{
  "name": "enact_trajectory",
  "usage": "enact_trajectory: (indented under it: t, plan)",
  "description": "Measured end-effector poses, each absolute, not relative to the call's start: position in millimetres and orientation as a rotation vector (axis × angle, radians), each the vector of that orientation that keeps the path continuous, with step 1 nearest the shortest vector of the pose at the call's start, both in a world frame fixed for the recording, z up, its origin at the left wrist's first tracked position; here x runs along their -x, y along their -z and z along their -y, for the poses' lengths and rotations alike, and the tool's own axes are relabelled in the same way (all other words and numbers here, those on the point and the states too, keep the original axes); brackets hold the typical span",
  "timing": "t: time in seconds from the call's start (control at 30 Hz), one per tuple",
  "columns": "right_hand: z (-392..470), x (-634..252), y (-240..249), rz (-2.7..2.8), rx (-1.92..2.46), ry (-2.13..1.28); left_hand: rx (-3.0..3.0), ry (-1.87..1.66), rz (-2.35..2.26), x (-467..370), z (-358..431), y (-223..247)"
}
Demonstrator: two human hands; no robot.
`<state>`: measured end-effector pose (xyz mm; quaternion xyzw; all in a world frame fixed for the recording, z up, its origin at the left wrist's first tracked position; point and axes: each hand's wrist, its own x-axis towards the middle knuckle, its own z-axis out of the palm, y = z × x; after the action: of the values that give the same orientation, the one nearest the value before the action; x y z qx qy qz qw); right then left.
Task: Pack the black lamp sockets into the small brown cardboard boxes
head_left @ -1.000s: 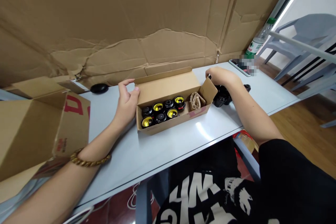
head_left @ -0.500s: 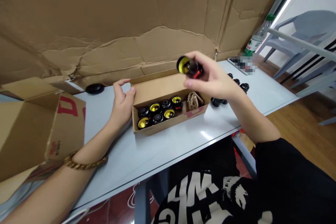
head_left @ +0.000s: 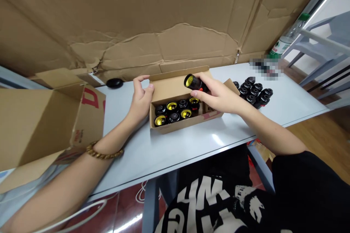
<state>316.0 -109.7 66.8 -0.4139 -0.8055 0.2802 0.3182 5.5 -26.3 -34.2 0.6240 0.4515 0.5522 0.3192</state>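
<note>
A long open cardboard box (head_left: 175, 127) stands on the table, holding several black lamp sockets (head_left: 174, 117) in two rows at its left end. Some show yellow threaded insides, others black ends. My left hand (head_left: 142, 100) grips the box's left end, thumb at the edge of the raised flap. Above the box's right half, my right hand (head_left: 214, 93) is closed around another black socket (head_left: 194, 82), its yellow opening facing left. Crumpled brown paper in the right end is mostly hidden by that hand. More black sockets (head_left: 255, 93) stand grouped on the table to the right.
A larger open carton (head_left: 90, 116) sits at the left. A round black object (head_left: 115, 83) lies near the back edge of the table (head_left: 131, 160). Cardboard (head_left: 169, 18) rises behind. At the far right are a bottle (head_left: 287, 40), a blurred item and a grey chair (head_left: 328, 40).
My right hand has come down closer to the box with the socket. The view has shifted, so more of the grouped sockets on the right shows.
</note>
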Motion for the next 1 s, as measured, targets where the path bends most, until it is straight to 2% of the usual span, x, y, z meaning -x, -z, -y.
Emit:
enact_trajectory:
  t: [0.17,0.4,0.7,0.83,1.0]
  plan:
    - [110.2,-311.2,-62.4,2.099,1.205,-0.577,-1.619,-1.388,-1.171,-3.4,24.4,36.5]
    - [106.7,-317.8,-65.2,1.927,1.100,-0.944,-1.685,-1.358,-1.165,0.9,19.6,42.6]
    - [104.3,-317.6,-59.9,1.770,0.885,-1.120,-1.709,-1.329,-1.171,2.4,17.8,45.9]
    - [104.8,-318.0,-60.4,1.771,0.988,-1.042,-1.723,-1.354,-1.181,1.4,18.2,45.5]
    - [109.7,-316.8,-67.8,1.821,1.072,-0.778,-1.738,-1.334,-1.202,1.0,18.2,45.7]
